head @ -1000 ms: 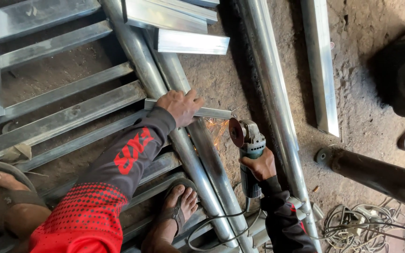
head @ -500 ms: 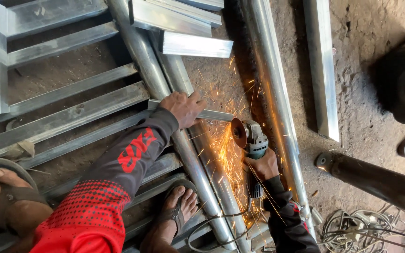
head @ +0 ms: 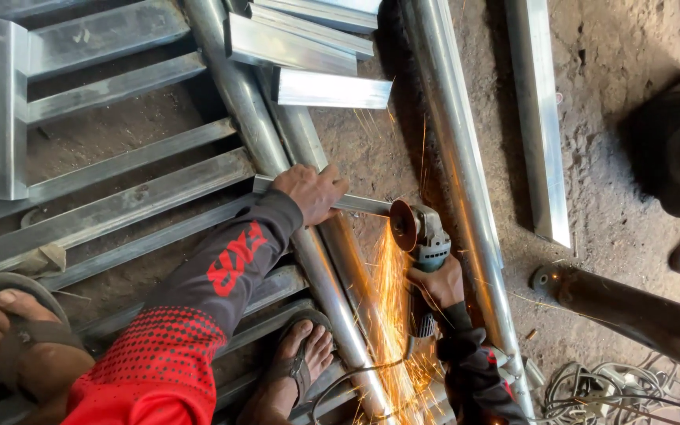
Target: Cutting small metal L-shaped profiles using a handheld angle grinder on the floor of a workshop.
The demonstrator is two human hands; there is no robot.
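My left hand presses down on a thin steel bar that lies across two round pipes. My right hand grips an angle grinder by its body. The grinder's disc meets the bar's right end, and orange sparks spray down toward me. Both arms wear dark sleeves with red print.
Flat steel bars form a grid at left under my sandalled feet. Cut steel sections lie at the top. A long pipe and an angle section run down the dirt floor. Tangled cable and a dark pipe lie at the right.
The sparks began after the first frame and now stream downward in a thicker fan. The disc stays on the bar's end. My left hand keeps its hold.
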